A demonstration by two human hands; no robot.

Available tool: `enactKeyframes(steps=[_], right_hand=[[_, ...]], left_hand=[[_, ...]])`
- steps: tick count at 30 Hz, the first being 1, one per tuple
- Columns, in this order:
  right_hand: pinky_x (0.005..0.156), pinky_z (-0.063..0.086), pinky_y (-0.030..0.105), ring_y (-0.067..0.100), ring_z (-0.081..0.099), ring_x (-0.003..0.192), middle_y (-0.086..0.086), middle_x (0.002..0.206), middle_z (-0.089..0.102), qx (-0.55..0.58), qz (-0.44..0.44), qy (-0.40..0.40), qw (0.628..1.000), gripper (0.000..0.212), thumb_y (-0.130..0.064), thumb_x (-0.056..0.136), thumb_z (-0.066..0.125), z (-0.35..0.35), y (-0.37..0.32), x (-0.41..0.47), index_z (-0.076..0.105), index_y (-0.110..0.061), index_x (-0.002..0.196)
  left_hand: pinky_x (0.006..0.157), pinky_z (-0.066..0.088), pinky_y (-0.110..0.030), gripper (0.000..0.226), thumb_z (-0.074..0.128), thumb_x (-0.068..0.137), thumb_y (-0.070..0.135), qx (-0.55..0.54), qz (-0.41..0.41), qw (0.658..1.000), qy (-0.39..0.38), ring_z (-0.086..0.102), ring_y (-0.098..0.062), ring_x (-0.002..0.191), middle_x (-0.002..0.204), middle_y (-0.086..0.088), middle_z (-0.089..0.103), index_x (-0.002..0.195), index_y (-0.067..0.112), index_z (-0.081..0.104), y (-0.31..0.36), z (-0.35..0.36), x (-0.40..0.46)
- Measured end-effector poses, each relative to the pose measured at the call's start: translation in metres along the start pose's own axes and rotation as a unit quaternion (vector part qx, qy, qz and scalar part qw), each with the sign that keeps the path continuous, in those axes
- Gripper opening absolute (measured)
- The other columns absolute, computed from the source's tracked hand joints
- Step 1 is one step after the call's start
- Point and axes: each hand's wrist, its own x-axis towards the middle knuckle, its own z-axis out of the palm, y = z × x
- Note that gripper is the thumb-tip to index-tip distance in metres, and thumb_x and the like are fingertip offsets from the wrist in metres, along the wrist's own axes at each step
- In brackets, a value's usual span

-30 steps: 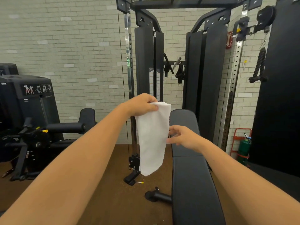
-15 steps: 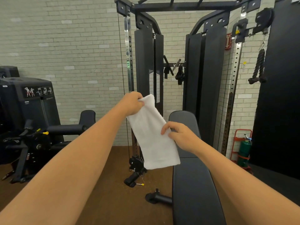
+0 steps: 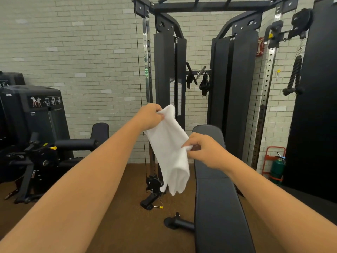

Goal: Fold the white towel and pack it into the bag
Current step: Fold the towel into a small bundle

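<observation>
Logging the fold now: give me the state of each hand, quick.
Left hand: closed on the top end of the white towel, holding it up.
Right hand: pinching the towel's side edge partway down.

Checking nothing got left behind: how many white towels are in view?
1: the white towel hangs in the air, its top in the left hand, an edge pinched by the right hand. None elsewhere visible.
</observation>
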Motion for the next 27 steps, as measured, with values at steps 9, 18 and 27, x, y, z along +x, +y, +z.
enactKeyframes(steps=[9, 18, 27], right_hand=[[0.104, 0.027, 0.048, 0.008, 0.032, 0.113, -0.021, 0.118, 0.041, -0.073, -0.035, 0.204, 0.976, 0.022, -0.038, 0.086, 0.066, 0.000, 0.000, 0.017, 0.074, -0.018, 0.082], [0.091, 0.043, 0.056, 0.023, 0.056, 0.085, -0.010, 0.077, 0.050, -0.011, 0.031, 0.274, 0.961, 0.037, -0.040, 0.089, 0.060, -0.001, -0.015, 0.030, 0.064, -0.004, 0.079], [0.057, 0.044, 0.032, 0.015, 0.048, 0.062, 0.002, 0.068, 0.050, -0.016, 0.069, 0.279, 0.958, 0.034, -0.028, 0.086, 0.064, -0.003, -0.020, 0.033, 0.054, -0.004, 0.063]], left_hand=[[0.065, 0.044, -0.029, 0.013, 0.057, 0.089, 0.020, -0.121, -0.008, 0.991, -0.055, 0.054, -0.018, 0.075, 0.087, -0.007, 0.060, 0.087, 0.008, 0.059, -0.003, 0.016, -0.013], [0.087, 0.054, -0.048, 0.037, 0.054, 0.090, 0.031, -0.273, -0.008, 0.957, -0.100, 0.065, -0.039, 0.092, 0.112, -0.022, 0.067, 0.115, 0.006, 0.065, -0.009, 0.028, -0.020], [0.096, 0.053, -0.048, 0.062, 0.072, 0.077, 0.042, -0.376, -0.017, 0.906, -0.195, 0.067, -0.029, 0.109, 0.122, -0.012, 0.068, 0.129, 0.012, 0.056, -0.010, 0.032, -0.026]])
